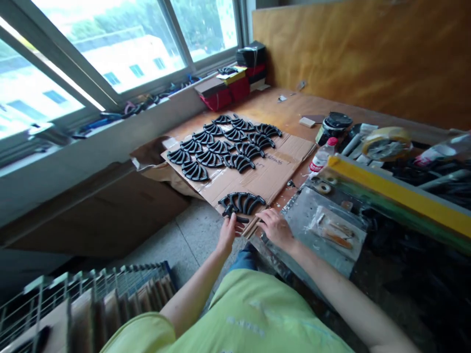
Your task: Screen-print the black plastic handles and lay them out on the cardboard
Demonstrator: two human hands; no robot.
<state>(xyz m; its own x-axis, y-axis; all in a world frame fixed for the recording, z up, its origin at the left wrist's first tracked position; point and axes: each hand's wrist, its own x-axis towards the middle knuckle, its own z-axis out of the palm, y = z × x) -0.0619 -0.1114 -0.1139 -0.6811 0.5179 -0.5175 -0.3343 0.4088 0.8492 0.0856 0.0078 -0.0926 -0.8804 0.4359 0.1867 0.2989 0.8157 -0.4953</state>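
Observation:
My left hand (228, 233) is at the near edge of a flattened cardboard sheet (228, 189), its fingers closed on a black curved handle-like piece (241, 219). Just beyond it lies a fan-shaped row of similar black curved pieces (243, 202). To the right, my right hand (275, 228) rests by the sheet's near corner with its fingers stretched out and apart, and nothing shows in them. Farther back on the cardboard, several more fans of black pieces (221, 147) lie in rows.
On the right stand a bottle with a red cap (324, 154), a dark tub (334, 127), tape rolls (386, 142) and a yellow-edged box (397, 189). A bag of small tools (336, 230) lies nearer. Red boxes (230, 93) sit by the window; a wire rack (91, 299) stands lower left.

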